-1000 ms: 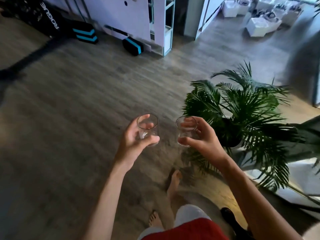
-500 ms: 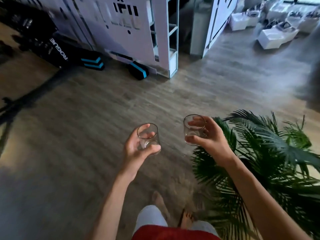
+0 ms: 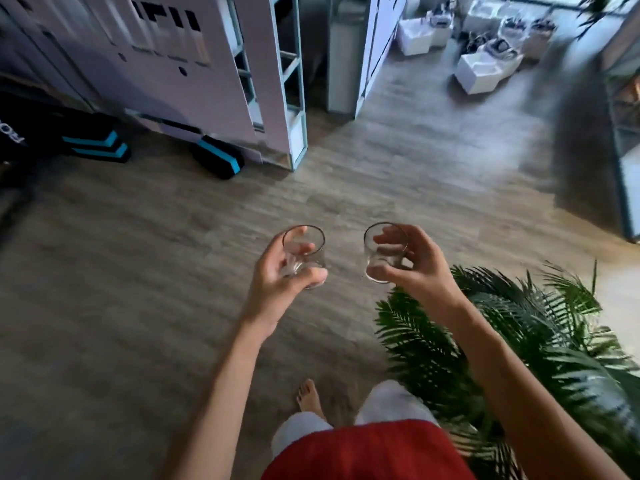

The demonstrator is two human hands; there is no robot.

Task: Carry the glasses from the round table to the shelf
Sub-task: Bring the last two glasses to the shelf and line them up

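Up and left of the plant, the left hand is curled round the left glass, with the thumb laid across the near side and the fingers seen through the far wall. Nearer the plant, just above its closest fronds, the right glass is gripped in the same way by the right hand. Both glasses are held roughly upright and apart, over the wooden floor. A bare foot is seen left of the plant. Well beyond the plant a white shelf unit is stood, with black and blue pads at its base and white boxes further back.
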